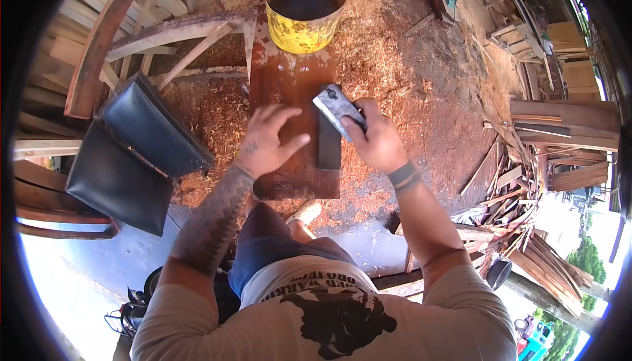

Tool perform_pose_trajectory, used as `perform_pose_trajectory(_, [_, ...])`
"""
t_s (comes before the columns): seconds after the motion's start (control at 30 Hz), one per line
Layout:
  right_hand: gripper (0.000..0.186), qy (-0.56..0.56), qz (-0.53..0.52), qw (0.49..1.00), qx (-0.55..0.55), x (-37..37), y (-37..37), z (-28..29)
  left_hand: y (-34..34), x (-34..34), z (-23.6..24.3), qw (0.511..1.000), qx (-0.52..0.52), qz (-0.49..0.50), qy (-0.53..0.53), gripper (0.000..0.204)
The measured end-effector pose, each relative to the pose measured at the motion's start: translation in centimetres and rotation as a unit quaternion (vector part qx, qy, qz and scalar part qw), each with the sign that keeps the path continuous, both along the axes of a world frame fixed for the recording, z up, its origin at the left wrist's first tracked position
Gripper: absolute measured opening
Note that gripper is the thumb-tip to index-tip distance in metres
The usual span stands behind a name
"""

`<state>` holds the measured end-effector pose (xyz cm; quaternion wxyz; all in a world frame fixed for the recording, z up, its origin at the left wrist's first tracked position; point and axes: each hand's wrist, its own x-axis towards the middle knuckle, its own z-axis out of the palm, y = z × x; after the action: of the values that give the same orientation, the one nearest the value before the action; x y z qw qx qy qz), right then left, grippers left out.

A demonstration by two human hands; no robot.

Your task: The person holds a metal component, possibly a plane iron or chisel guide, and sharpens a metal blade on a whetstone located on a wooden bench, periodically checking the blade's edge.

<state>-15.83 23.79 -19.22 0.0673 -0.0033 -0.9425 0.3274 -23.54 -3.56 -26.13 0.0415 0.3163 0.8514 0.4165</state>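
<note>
My right hand [380,140] grips a flat silver-grey metal blade [336,105] that looks like a plane iron, thumb on top; a dark round spot shows near its far end. Beneath and beside the blade, a long dark block like a sharpening stone [330,147] lies along the right edge of a reddish-brown wooden board [289,180]. My left hand [268,142] is empty, fingers and thumb apart, over the board to the left of the block. A yellow bucket [304,33], stained at its rim, stands on the board's far part with dark liquid inside.
Wood shavings [388,71] cover the floor around the board. Black padded panels [125,176] stand at left, near stacked timber [99,38]. Scrap wood [507,190] is heaped at right, and more planks [566,127] lie beyond it.
</note>
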Motion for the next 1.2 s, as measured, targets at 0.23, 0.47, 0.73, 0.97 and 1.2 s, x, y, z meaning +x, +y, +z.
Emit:
perform_pose_trajectory(0.23, [0.05, 0.025, 0.032, 0.998, 0.047, 4.4, -0.9, -4.4, 2.4, -4.6, 1.5, 0.981, -0.035, -0.165, 0.1, 0.047])
perform_pose_trajectory(0.47, [0.073, 0.038, 0.121, 0.991, -0.034, 5.2, 0.5, -5.6, 3.1, -4.4, -0.3, 0.971, -0.057, -0.215, 0.092, 0.041])
perform_pose_trajectory(0.73, [0.075, -0.013, 0.076, 0.991, -0.109, 5.7, -0.2, -6.9, 3.2, -4.2, -1.2, 0.961, -0.067, -0.245, 0.108, 0.051])
perform_pose_trajectory(0.97, [0.073, -0.018, 0.061, 0.995, -0.082, 4.7, -0.7, -6.8, 3.1, -3.7, -1.8, 0.966, -0.093, -0.177, 0.165, 0.052])
perform_pose_trajectory(1.2, [0.075, 0.03, 0.089, 0.993, -0.073, 5.8, -0.6, -7.9, 2.7, -0.3, -1.7, 0.974, -0.12, -0.163, 0.104, 0.057])
